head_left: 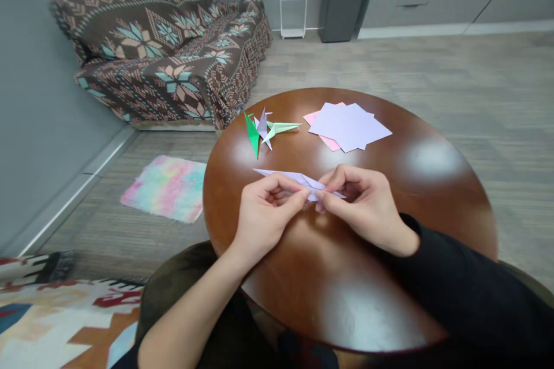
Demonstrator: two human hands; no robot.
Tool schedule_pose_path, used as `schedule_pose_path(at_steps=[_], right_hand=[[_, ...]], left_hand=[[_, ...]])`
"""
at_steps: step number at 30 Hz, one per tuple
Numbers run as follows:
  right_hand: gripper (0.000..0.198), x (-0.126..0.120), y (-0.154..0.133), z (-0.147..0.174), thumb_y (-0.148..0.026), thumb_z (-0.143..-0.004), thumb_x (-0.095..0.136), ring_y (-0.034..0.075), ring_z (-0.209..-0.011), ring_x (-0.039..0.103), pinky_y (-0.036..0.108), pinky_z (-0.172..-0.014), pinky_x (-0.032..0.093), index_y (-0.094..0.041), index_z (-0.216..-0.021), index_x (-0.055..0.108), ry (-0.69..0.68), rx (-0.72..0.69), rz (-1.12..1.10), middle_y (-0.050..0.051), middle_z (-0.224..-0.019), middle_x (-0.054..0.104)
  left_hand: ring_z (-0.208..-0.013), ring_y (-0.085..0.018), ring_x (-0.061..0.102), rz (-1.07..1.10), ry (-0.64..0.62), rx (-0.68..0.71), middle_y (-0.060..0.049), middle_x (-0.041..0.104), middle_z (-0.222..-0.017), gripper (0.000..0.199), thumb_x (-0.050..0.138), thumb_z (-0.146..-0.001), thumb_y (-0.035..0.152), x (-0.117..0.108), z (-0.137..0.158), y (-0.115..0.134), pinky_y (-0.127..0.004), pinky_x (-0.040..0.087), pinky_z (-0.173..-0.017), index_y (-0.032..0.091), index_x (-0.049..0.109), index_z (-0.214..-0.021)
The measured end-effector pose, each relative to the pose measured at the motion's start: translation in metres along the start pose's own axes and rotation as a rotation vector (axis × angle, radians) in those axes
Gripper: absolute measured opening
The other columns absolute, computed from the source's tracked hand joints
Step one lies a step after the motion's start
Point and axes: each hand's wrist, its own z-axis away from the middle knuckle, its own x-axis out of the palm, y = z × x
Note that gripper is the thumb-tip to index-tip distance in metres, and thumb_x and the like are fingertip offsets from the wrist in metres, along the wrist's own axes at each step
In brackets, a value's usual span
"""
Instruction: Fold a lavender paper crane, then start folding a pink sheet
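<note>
A folded piece of lavender origami paper [298, 177] is held above the near half of the round table, long and narrow with pointed ends. My left hand [269, 207] pinches it near its middle between thumb and forefinger. Close beside, my right hand [361, 199] grips the paper's right part, also with thumb and forefinger; its right tip pokes out under the fingers. Part of the folds is hidden behind my fingertips. Beyond my left hand lie several folded paper cranes, among them a green crane [252, 134], a lavender crane [262, 124] and a pale green crane [281, 127].
A fanned stack of lavender paper sheets [348, 125], with pink sheets [332, 143] underneath, lies at the back of the brown round table [450, 202]. Past the table stand a sofa under a patterned cover [173, 52] and a fluffy pastel mat [167, 187] on the floor.
</note>
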Motion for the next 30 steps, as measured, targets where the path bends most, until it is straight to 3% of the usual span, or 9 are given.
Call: schedule_pose_path(at_steps=[11,19,23,30], right_hand=[[0.026,0.0043,-0.0031,0.0001,-0.016,-0.074,0.086,0.011,-0.055,0.061,0.023,-0.052,0.048,-0.019,-0.065,0.062,0.042,0.038,0.020,0.002,-0.070,0.073],[0.035,0.0070,-0.0013,0.0008,-0.023,-0.076,0.090,0.012,-0.053,0.068,0.023,-0.053,0.056,-0.022,-0.078,0.055,0.077,0.070,-0.100,-0.002,-0.071,0.072],[0.032,0.0093,-0.0024,-0.0002,-0.031,-0.077,0.091,0.014,-0.057,0.071,0.025,-0.056,0.060,-0.021,-0.082,0.060,0.086,0.046,-0.085,-0.001,-0.070,0.072],[0.025,0.0052,0.0012,-0.0037,-0.034,-0.080,0.089,0.017,-0.060,0.074,0.030,-0.061,0.066,-0.019,-0.088,0.072,0.103,0.058,-0.071,0.001,-0.071,0.076]], left_hand=[[-0.066,-0.014,0.071,-0.067,0.035,0.038,-0.003,0.075,-0.072,0.014,0.084,-0.078,0.020,0.0026,0.0029,0.0002,-0.023,0.060,-0.064,0.016,0.072,-0.072],[-0.071,-0.014,0.073,-0.065,0.063,0.090,-0.002,0.077,-0.079,0.010,0.083,-0.078,0.017,0.0012,0.0006,-0.0017,-0.022,0.060,-0.069,0.017,0.073,-0.078],[-0.079,-0.017,0.076,-0.153,0.071,0.149,-0.003,0.081,-0.086,0.004,0.078,-0.083,0.016,0.0009,0.0012,0.0001,-0.025,0.063,-0.076,0.019,0.080,-0.084],[-0.092,-0.019,0.079,-0.286,0.099,0.176,-0.004,0.084,-0.102,0.017,0.075,-0.088,0.019,-0.0007,0.0017,0.0035,-0.026,0.063,-0.086,0.021,0.084,-0.103]])
